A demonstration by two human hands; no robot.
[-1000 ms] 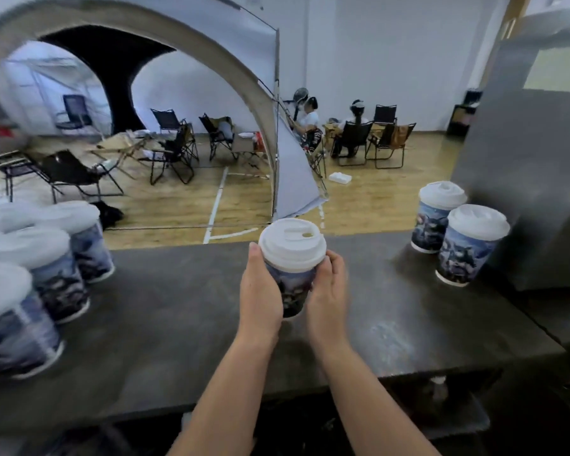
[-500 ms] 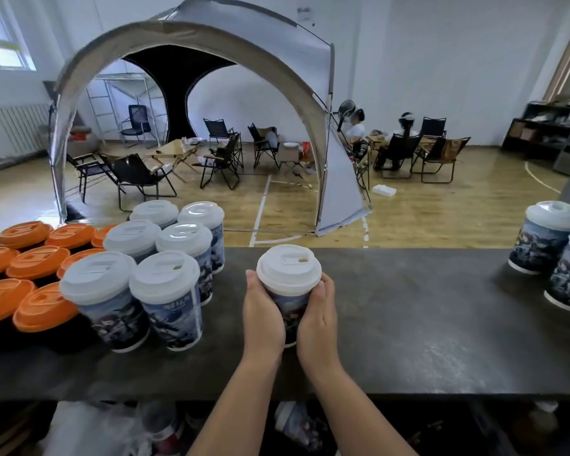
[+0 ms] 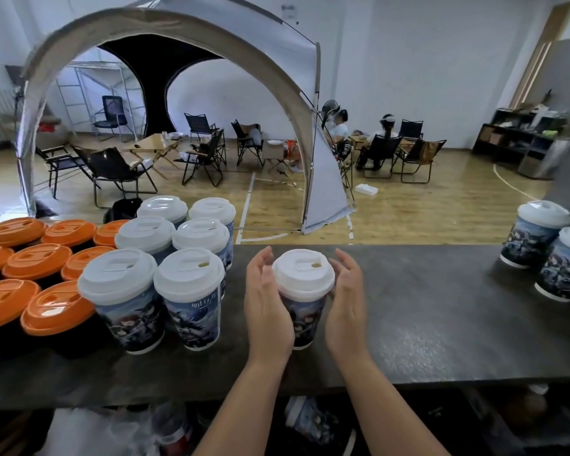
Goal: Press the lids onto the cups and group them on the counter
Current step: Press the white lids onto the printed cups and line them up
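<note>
Dark stone-look counter (image 3: 425, 324) runs across the head view, with a sports hall behind it: wooden floor, a grey arched tent (image 3: 178, 37), folding chairs (image 3: 208, 156), and two seated people (image 3: 362, 139) far right of the arch.

Front and centre on the counter stands a printed paper cup (image 3: 301, 319), its white lid (image 3: 303, 274) already seated on top, sip hole showing. Left hand (image 3: 267, 307) lies against the cup's left side, palm on the wall, fingers straight and splayed upward rather than wrapped. Right hand (image 3: 344, 304) is just beside the cup's right side, fingers relaxed and fanned open near the lid's rim; whether the palm actually touches the cup, I cannot tell. Neither hand is curled round anything.

Immediately left of the cup, a cluster of six lidded cups (image 3: 165, 258) in the same print stands packed in two columns, the nearest one close to the left hand but apart from it. Farther left, orange lids (image 3: 30, 268) cover a block of dark cups, reaching the left edge.

Over at the far right of the counter, two more white-lidded printed cups (image 3: 550, 251) stand touching, well apart from the centre one.

Below the counter's near edge, a shelf holds dim shapes too dark to make out.
</note>
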